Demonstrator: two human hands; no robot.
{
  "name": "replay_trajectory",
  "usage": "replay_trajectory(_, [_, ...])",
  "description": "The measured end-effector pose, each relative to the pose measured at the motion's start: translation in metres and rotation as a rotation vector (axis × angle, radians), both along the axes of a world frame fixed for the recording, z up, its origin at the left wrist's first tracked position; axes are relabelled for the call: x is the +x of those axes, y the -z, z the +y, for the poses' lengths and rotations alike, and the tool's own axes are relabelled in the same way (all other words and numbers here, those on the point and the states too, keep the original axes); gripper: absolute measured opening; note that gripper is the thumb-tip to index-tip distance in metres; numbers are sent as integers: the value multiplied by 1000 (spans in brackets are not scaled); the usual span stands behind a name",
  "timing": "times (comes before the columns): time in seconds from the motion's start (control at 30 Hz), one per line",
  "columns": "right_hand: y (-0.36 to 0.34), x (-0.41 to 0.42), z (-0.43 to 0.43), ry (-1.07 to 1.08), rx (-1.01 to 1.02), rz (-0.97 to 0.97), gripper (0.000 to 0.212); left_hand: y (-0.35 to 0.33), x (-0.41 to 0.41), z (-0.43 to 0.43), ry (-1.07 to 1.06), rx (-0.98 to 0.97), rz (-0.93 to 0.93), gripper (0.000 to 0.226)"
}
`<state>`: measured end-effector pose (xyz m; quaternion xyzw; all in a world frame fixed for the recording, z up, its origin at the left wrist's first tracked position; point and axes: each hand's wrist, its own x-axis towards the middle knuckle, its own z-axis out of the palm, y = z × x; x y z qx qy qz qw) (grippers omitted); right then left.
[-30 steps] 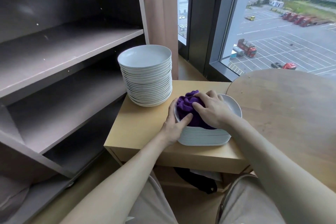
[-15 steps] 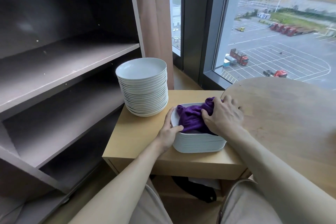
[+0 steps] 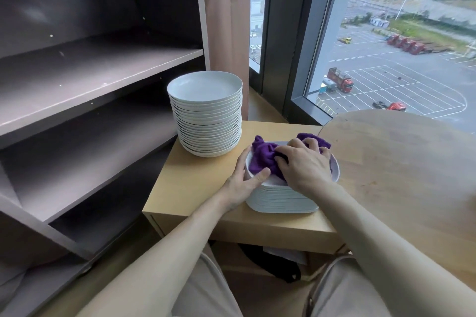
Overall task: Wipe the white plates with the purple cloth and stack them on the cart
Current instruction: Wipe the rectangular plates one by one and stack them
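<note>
On pale wooden stand [image 3: 195,183], near right: wiping step, right hand [image 3: 304,165] bunched tight on crumpled purple cloth [image 3: 265,159], pressing it into top plate [image 3: 334,171] of low white plate stack [image 3: 280,201]; left hand [image 3: 242,183] clasps that stack's left rim. Next, likely: cloth out, lift top plate alone

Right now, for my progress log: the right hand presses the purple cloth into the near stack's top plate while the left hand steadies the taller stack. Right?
No. The head view shows the left hand steadying the near stack, not the taller stack; the right hand does press the purple cloth into its top plate.
</note>
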<state>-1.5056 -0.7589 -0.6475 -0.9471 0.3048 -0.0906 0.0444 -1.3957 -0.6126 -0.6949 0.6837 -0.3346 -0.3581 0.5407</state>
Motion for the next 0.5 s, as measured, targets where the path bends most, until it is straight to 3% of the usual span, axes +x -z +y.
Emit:
replay_trajectory(0.13, [3,23,15,15,-37,25,38,1,0,1,16,-24,2,122])
replay_trajectory(0.37, [-6,18,0,-164,154,87,39,-2,-2,2,-16,-24,-6,126])
replay_trajectory(0.5, [-8,12,6,-212,127,93,39,-6,-4,2,-38,11,37,92])
